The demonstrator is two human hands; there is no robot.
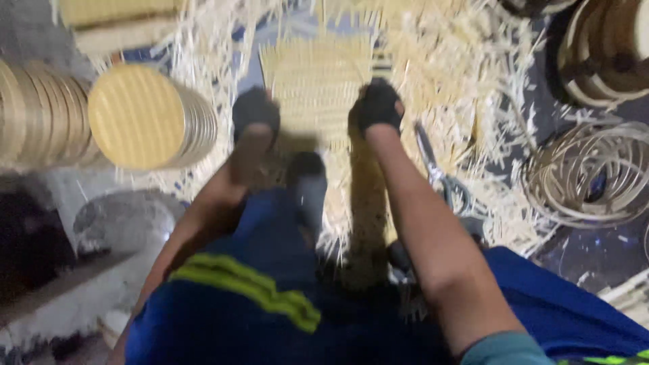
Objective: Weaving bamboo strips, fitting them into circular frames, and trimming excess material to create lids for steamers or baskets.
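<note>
Flat woven mat [318, 84] of pale yellow bamboo strips, roughly square, lying on the floor amid loose straw-coloured slivers. Plain over-and-under weave, tight through the middle, with unwoven strip ends fringing out past the far edge. Near edge pressed down at both corners, one under each gloved hand. Blurred by motion, so finer detail of the weave not readable.
</note>
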